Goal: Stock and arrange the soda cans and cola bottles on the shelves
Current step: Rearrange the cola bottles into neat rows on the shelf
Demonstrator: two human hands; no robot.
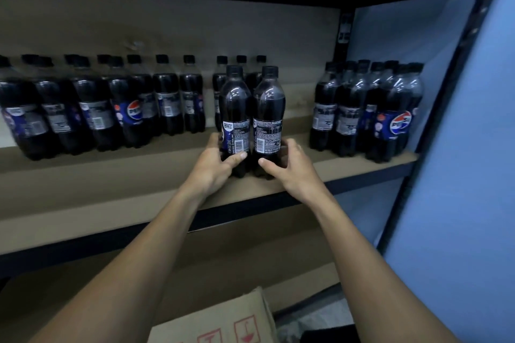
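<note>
While left hand and right hand clamp one grip apiece on two dark plastic cola bottles | person should slide both upright, bases flat, along brown board shelf.

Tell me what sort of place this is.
Probably a shop stockroom or storage area: a metal-framed shelf with board decks, rows of identical cola bottles lined up on it, and a cardboard carton below.

A shop or its stockroom — dark metal-framed board shelves, many identical cola bottles lined in rows, a cardboard carton with red handling marks below.
</note>
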